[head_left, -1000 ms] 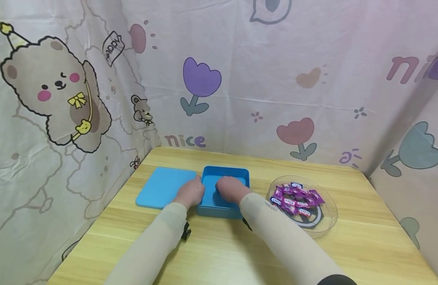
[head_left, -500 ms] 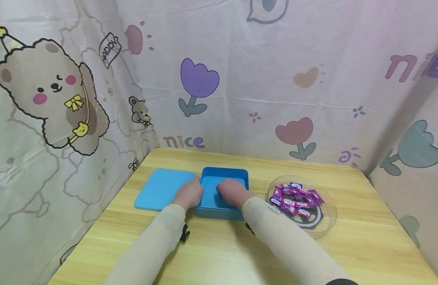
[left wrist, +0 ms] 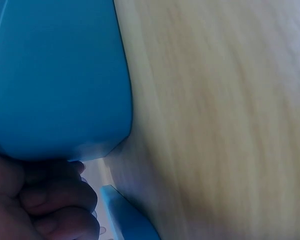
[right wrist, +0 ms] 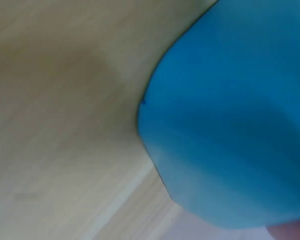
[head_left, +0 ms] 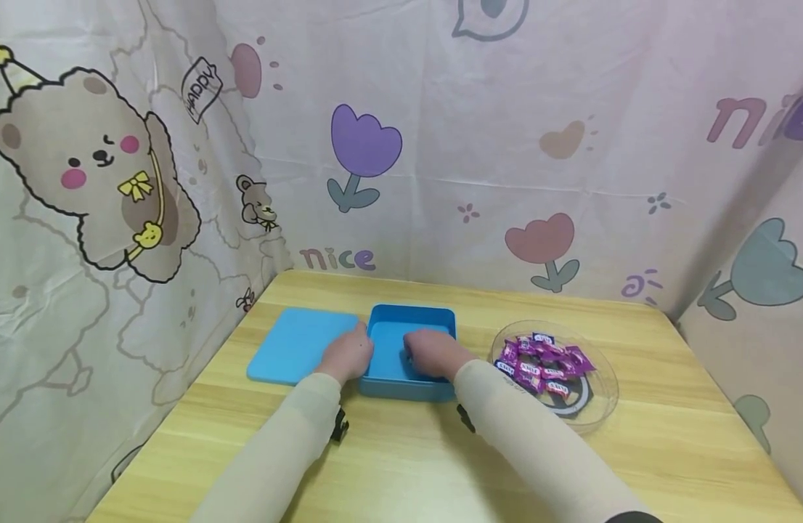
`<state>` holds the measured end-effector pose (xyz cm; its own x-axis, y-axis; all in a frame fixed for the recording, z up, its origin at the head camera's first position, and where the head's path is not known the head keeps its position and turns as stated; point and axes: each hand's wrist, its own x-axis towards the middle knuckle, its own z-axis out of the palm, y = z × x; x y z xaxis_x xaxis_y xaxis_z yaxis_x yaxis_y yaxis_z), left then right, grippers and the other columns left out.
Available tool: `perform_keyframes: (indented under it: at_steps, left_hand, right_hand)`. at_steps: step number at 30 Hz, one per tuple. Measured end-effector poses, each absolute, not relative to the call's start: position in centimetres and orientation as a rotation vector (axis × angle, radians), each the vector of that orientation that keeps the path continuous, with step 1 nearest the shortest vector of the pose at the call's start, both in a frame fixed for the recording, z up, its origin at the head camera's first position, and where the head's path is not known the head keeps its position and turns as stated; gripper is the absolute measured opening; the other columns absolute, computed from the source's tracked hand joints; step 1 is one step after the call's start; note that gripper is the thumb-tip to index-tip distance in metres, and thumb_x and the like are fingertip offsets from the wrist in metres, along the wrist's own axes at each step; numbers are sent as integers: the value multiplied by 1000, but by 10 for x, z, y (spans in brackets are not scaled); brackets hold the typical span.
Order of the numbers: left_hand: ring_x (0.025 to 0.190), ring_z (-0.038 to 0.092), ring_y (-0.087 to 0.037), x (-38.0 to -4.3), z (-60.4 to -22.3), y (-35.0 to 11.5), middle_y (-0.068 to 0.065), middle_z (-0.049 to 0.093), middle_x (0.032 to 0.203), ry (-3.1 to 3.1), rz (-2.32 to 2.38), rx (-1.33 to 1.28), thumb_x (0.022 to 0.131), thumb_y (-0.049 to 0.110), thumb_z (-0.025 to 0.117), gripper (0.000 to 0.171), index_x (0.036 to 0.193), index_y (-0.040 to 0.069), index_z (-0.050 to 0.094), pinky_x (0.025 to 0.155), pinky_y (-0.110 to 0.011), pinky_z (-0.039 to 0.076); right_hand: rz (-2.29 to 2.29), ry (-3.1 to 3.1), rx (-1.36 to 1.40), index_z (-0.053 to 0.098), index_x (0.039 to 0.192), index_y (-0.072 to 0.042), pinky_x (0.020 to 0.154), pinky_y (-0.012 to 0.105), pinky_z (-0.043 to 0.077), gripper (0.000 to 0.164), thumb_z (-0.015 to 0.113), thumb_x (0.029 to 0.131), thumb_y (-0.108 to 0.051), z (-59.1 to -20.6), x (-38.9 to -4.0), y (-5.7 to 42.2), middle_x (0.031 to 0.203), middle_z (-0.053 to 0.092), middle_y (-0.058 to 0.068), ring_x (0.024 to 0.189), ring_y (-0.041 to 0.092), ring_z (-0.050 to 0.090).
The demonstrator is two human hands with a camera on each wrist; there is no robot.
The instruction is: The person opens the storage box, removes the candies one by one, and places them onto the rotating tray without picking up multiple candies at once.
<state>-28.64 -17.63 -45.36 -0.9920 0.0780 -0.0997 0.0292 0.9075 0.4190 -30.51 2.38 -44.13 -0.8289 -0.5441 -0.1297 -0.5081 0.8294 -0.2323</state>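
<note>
A blue rectangular box (head_left: 408, 392) stands uncovered on the table. At its left wall is my left hand (head_left: 347, 354), fingers curled, seeming to hold the edge; the left wrist view shows the curled fingers (left wrist: 65, 205) against the box's side. My right hand (head_left: 435, 354) reaches over the front wall into the box, with its fingers bent down. Whatever may be between those fingers is hidden; a small dark patch shows under them. Only a sliver of that hand appears in the right wrist view, beyond the box wall (right wrist: 230, 125).
Left of the box lies a flat light-blue lid (head_left: 303, 343). To the right, a clear round dish (head_left: 604, 407) holds several purple-wrapped candies (head_left: 541, 363). The wooden table (head_left: 401, 465) ends at a printed cloth backdrop (head_left: 434, 145).
Inside the box, my right hand has shifted slightly to the right, and its forearm with it. My left hand stays at the box's left wall. The lid and candies remain in place.
</note>
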Motion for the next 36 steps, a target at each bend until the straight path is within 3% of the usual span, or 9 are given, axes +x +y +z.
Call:
perform_keyframes:
  at_steps: [8,16,24,29,36]
  left_hand:
    - [143,37,-39,-286,-452,-175,-23,35,158,2943,669,74,108,23,31,59,157,-7,21,112,-56,36]
    - [143,35,-40,-287,-451,-177,-22,34,159,2939,710,82,109,23,29,58,158,-6,22,112,-56,35]
    - [143,36,-40,-287,-457,-179,-24,35,158,2941,741,99,109,23,31,57,157,-7,24,113,-57,34]
    - [141,39,-38,-287,-458,-179,-23,35,159,2926,764,94,109,23,30,57,157,-7,23,108,-54,40]
    - [146,30,-38,-286,-453,-181,-22,28,162,2896,787,99,109,24,29,59,158,-6,19,115,-57,31]
  right_hand:
    - [-430,2921,-918,63,102,-17,80,31,53,12,66,93,-10,-417,-300,53,94,63,-5,84,13,57]
    - [-564,2961,-799,63,102,-17,78,35,55,18,71,90,-8,-400,-288,108,88,61,-6,82,16,58]
    - [-572,3048,-729,62,96,-16,75,37,53,20,70,83,-2,-411,-275,183,84,59,-5,79,15,57]
    - [-515,3074,-691,61,98,-12,73,39,53,23,70,81,-1,-419,-267,229,82,57,-5,77,15,55]
    - [-444,3035,-589,63,101,-7,77,46,56,25,72,81,4,-430,-256,276,86,61,-1,82,18,60]
